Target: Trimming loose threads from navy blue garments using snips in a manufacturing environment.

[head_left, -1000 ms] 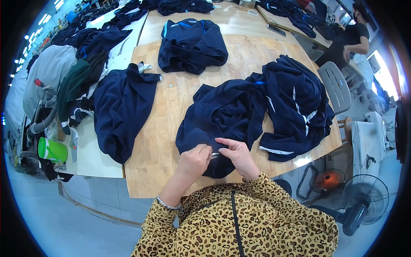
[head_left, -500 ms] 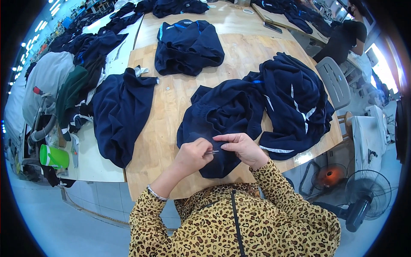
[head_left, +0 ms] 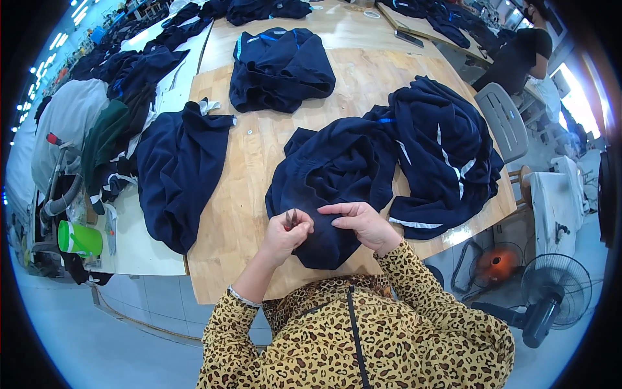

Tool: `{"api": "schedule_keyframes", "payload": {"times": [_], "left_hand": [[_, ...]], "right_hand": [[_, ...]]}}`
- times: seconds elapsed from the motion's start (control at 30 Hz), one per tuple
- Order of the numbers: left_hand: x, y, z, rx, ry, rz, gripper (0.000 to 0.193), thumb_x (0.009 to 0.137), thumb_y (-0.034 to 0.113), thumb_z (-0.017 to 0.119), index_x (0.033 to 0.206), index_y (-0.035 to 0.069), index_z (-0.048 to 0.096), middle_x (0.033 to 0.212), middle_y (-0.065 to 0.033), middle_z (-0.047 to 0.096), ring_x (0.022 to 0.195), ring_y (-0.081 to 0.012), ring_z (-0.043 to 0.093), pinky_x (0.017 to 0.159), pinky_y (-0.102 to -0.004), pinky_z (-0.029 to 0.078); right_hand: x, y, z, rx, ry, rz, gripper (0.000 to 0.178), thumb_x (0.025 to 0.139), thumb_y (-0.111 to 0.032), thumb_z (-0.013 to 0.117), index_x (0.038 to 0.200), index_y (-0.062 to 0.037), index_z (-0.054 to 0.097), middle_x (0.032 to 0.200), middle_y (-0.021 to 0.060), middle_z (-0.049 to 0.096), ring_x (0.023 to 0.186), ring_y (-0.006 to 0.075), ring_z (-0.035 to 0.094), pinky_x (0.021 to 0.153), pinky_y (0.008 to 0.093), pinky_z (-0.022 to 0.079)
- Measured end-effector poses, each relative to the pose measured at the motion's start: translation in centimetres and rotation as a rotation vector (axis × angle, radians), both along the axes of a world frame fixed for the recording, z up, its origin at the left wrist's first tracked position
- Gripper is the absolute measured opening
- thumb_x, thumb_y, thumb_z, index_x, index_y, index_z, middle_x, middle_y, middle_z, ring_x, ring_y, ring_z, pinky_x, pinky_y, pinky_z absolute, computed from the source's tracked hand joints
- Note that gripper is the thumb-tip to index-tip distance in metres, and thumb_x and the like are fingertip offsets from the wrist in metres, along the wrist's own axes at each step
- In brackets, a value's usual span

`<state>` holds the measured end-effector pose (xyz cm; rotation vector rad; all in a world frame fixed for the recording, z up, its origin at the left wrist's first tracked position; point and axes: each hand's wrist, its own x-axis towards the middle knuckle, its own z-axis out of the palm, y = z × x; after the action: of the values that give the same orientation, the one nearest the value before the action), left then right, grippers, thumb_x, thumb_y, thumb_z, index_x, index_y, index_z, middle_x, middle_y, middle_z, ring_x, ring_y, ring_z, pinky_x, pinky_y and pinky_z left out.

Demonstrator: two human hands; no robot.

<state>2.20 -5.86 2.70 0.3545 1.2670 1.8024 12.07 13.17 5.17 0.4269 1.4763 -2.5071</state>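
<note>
My left hand (head_left: 284,238) is closed around small metal thread snips (head_left: 291,219), whose narrow pointed blades stick up past the fingers. Beside it, my right hand (head_left: 370,227) has its forefinger and thumb stretched out and apart, with nothing visible between them. Both hands are over the near part of a dark navy garment (head_left: 343,162), which lies bunched on the wooden table (head_left: 249,168) with a gathered band in its middle. Touching it on the right is a navy garment with white stripes (head_left: 447,155).
A folded navy garment (head_left: 282,71) lies at the far side, and another navy piece (head_left: 178,175) hangs across the left table joint. A green bucket (head_left: 81,238) stands at left. To the right are a grey chair (head_left: 502,120), a black fan (head_left: 551,298) and a person (head_left: 518,55).
My left hand has drawn slightly left, away from the right hand, and the snips have turned from pointing right to pointing up. The right hand has barely moved.
</note>
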Motion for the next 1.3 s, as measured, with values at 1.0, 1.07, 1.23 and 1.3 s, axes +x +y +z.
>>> {"api": "schedule_keyframes", "payload": {"times": [1.0, 1.07, 1.23, 1.3], "left_hand": [[1.5, -0.8, 1.6, 0.227, -0.172, -0.107, 0.012, 0.092, 0.015, 0.056, 0.086, 0.005, 0.054, 0.071, -0.0004, 0.050, 0.056, -0.0060, 0.044, 0.046, -0.0186, 0.034], [1.4, -0.6, 1.5, -0.111, 0.114, 0.028, 0.011, 0.091, 0.015, 0.059, 0.088, 0.005, 0.057, 0.070, 0.0019, 0.051, 0.056, -0.0038, 0.043, 0.046, -0.0178, 0.034], [2.9, 0.7, 1.4, -0.161, 0.357, 0.141, 0.009, 0.083, 0.006, 0.066, 0.092, 0.004, 0.062, 0.074, 0.0035, 0.053, 0.059, -0.0025, 0.047, 0.051, -0.0168, 0.038], [3.3, 1.0, 2.1, -0.166, 0.790, 0.212, 0.013, 0.079, 0.003, 0.069, 0.090, 0.002, 0.063, 0.077, 0.0002, 0.056, 0.060, -0.0067, 0.051, 0.055, -0.0194, 0.041]], "right_hand": [[0.7, 1.1, -0.7, 0.151, 0.053, -0.073, 0.031, 0.083, -0.001, 0.062, 0.114, 0.0000, 0.062, 0.107, 0.0039, 0.063, 0.097, 0.0073, 0.054, 0.089, 0.0208, 0.041], [0.8, 1.1, -0.7, 0.144, 0.059, -0.045, 0.030, 0.083, -0.002, 0.062, 0.113, -0.0001, 0.063, 0.106, 0.0037, 0.064, 0.095, 0.0071, 0.055, 0.088, 0.0205, 0.042], [1.2, 0.8, -0.3, 0.139, 0.069, -0.033, 0.027, 0.084, -0.004, 0.063, 0.111, -0.0001, 0.064, 0.103, 0.0033, 0.064, 0.091, 0.0064, 0.056, 0.086, 0.0198, 0.043], [1.4, 0.7, -0.2, 0.120, 0.053, -0.039, 0.028, 0.083, -0.004, 0.065, 0.110, 0.0005, 0.064, 0.104, 0.0033, 0.064, 0.092, 0.0063, 0.056, 0.086, 0.0200, 0.044]]}}
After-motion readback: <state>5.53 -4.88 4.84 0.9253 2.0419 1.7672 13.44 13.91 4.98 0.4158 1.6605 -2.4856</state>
